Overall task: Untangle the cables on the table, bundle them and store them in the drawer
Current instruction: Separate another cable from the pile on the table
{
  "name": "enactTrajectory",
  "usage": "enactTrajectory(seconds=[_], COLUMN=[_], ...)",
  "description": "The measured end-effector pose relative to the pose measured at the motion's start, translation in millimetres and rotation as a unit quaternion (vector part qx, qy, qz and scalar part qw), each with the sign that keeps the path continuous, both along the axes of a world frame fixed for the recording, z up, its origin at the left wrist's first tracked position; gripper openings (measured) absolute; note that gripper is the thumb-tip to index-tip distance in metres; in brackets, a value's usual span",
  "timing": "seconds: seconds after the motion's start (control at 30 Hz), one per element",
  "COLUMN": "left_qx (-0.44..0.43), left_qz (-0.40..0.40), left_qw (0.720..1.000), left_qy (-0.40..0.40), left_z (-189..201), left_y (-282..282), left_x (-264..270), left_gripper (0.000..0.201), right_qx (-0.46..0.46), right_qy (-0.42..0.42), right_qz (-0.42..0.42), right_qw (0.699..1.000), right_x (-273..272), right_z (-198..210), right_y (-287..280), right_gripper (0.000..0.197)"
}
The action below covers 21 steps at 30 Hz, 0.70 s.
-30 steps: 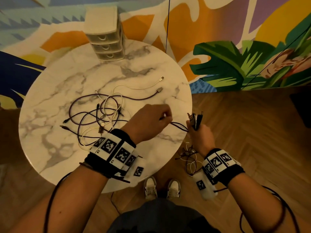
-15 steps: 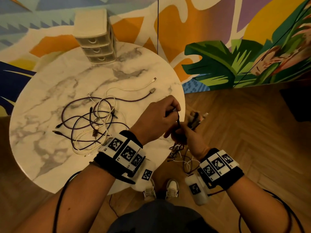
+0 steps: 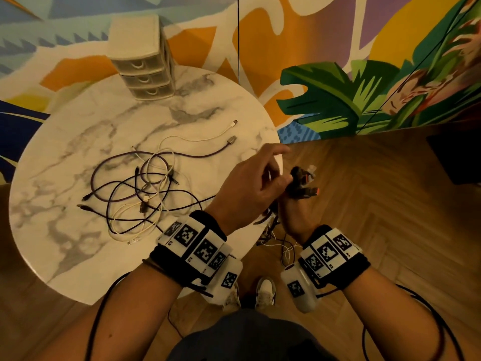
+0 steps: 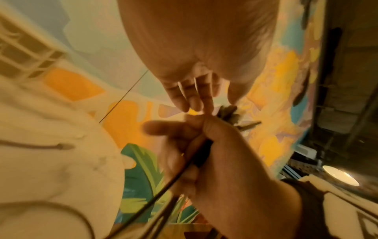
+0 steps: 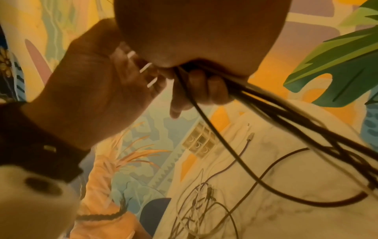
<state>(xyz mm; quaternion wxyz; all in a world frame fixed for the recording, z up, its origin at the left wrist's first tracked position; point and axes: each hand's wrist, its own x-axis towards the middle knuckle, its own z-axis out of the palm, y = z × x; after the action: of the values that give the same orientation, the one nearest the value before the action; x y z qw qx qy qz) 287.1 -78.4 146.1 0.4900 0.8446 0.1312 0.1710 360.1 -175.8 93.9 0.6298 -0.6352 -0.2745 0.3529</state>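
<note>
Both hands: right (image 3: 292, 207) clutches thin cable bundle (image 3: 303, 182); left (image 3: 253, 186) pinches it.

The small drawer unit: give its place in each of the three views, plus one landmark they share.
Head view: the drawer unit stands at the far edge of the marble table, upper left of the picture.
Left wrist view: blurred, at the left edge, upper part.
Right wrist view: small and tilted, right of centre, at the table's far edge.
Shared landmark: the painted green leaf on the wall.
</note>
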Motion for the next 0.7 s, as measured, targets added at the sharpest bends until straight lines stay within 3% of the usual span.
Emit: enactTrajectory(seconds=[0.07,0.17,0.23,0.33,0.43,0.5,0.6,0.7], left_qx=[-0.062,-0.09,-0.145,-0.214,-0.143,-0.103,-0.007,0.084], left_qz=[0.034,-0.015,-0.075,-0.132,-0.1,-0.069,0.043,0.19], left_qw=[0.997,0.98,0.958,0.933,0.916,0.916,0.935,0.937], left_qy=[0.025,0.175,0.235,0.258,0.361,0.382,0.352,0.281], left_z=[-13.7,-44.4,-69.4,-108.9,-138.4,-145.7,-138.4,-103.0], left_y=[1.7,-2.5,-8.7,-22.3,-13.8,8.4,50.5,65.2], left_x=[-2.9,-7.9,-13.6,-22.6,-36.1,-55.2,-75.3,-55.8], left_gripper=[0.039,0.046,0.037,0.01,0.019,0.016,0.025,0.037], right_qx=[-0.009,-0.027,-0.016,-0.002,0.009,0.014,0.038,-0.008], right_qy=[0.017,0.051,0.076,0.058,0.116,0.156,0.156,0.041], right_qz=[-0.065,-0.103,-0.098,-0.111,-0.167,-0.189,-0.232,-0.23], right_qw=[0.998,0.993,0.992,0.992,0.979,0.969,0.959,0.972], right_x=[5.6,17.5,24.9,32.5,44.2,57.8,77.5,78.8], right_z=[5.9,13.7,18.5,23.1,23.9,22.5,18.4,19.1], right_y=[2.1,4.2,4.3,1.3,-7.0,-17.1,-30.6,-36.0], right_gripper=[0.039,0.046,0.051,0.057,0.049,0.046,0.048,0.052])
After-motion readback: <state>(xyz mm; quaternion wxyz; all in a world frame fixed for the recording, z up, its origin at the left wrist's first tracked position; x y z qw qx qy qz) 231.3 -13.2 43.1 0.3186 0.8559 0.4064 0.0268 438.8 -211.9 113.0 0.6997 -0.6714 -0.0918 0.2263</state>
